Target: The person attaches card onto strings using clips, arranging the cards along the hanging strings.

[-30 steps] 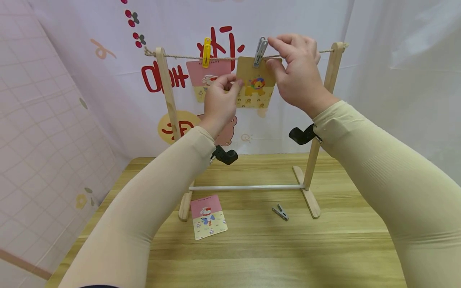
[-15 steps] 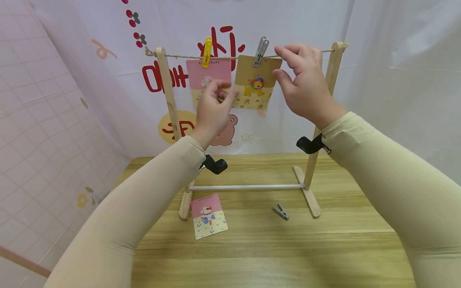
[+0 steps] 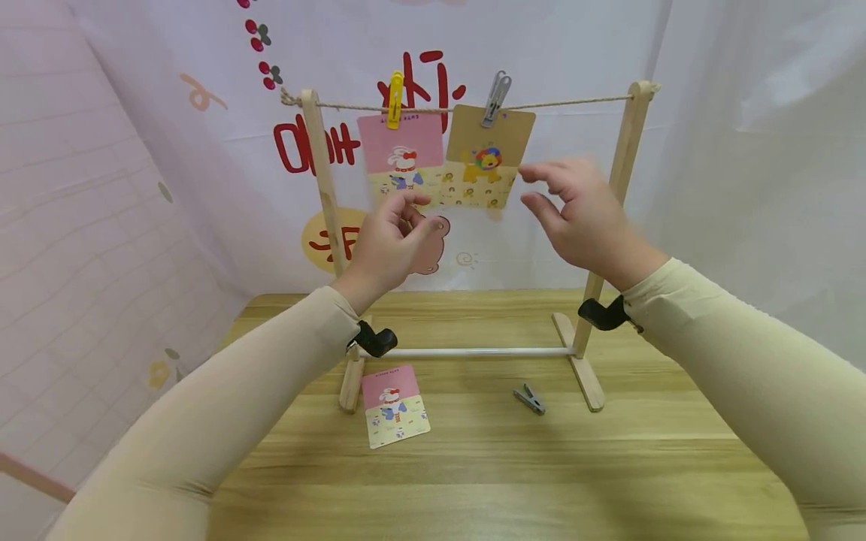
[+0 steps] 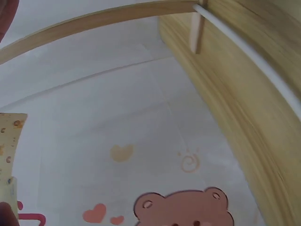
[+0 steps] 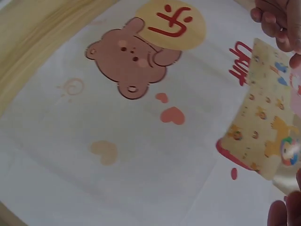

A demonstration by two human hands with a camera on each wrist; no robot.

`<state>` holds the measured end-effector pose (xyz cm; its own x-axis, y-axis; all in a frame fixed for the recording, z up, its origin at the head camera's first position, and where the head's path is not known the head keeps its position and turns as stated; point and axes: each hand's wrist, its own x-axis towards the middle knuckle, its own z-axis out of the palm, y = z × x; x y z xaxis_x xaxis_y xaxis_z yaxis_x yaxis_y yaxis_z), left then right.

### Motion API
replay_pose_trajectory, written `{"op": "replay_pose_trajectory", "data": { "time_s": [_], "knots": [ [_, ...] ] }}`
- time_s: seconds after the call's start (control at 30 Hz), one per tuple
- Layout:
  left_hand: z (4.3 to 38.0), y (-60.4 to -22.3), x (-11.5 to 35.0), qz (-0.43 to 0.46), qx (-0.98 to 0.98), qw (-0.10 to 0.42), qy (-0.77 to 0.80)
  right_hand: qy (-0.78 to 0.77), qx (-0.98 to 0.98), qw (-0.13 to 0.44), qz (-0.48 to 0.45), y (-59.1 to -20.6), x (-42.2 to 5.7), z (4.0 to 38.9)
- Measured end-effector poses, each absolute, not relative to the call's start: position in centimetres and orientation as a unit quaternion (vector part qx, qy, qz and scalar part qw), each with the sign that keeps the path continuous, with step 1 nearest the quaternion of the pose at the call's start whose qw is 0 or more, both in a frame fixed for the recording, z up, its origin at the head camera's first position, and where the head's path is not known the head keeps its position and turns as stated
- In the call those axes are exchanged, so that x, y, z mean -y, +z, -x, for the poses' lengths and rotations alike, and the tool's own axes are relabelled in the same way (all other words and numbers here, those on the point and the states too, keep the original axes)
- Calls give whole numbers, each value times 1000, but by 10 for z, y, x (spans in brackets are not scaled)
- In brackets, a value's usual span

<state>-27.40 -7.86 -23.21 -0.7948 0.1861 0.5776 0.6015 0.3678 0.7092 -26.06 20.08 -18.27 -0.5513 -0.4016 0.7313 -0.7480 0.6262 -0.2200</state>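
A brown and yellow lion card point(image 3: 482, 154) hangs from the rope point(image 3: 568, 102), held by a grey clothespin point(image 3: 497, 99). Left of it hangs a pink and yellow card point(image 3: 401, 143) under a yellow clothespin point(image 3: 395, 101). My left hand point(image 3: 392, 237), fingers loosely bent and holding nothing, is in front of the pink card's lower edge. My right hand point(image 3: 585, 218) is just right of the lion card, thumb and fingers apart with nothing between them. In the right wrist view the lion card point(image 5: 263, 127) shows beside the fingertips.
A second pink and yellow card point(image 3: 395, 407) lies on the wooden table point(image 3: 473, 481), near the stand's left foot. A grey clothespin point(image 3: 530, 399) lies farther right. Wooden posts point(image 3: 628, 143) carry the rope, with a white bar point(image 3: 473, 352) low between them.
My right hand has left the area by the clothespin and moved down. My left hand has let go of the lion card and moved down and left. Both cards stay hanging.
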Motion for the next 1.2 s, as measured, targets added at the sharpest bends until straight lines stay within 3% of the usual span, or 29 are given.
{"op": "replay_pose_trajectory", "data": {
  "time_s": [0.23,0.67,1.03,1.2],
  "knots": [
    [266,-258,97,244,846,121,-458,245,885,226,-326,-216,-213,256],
    [256,-314,118,216,913,27,-346,164,928,87,-324,-283,-224,256],
    [243,-365,130,197,950,-66,-233,117,935,-81,-325,-347,-233,254],
    [235,-388,134,191,953,-113,-204,97,945,-131,-282,-376,-234,249]
  ]
}}
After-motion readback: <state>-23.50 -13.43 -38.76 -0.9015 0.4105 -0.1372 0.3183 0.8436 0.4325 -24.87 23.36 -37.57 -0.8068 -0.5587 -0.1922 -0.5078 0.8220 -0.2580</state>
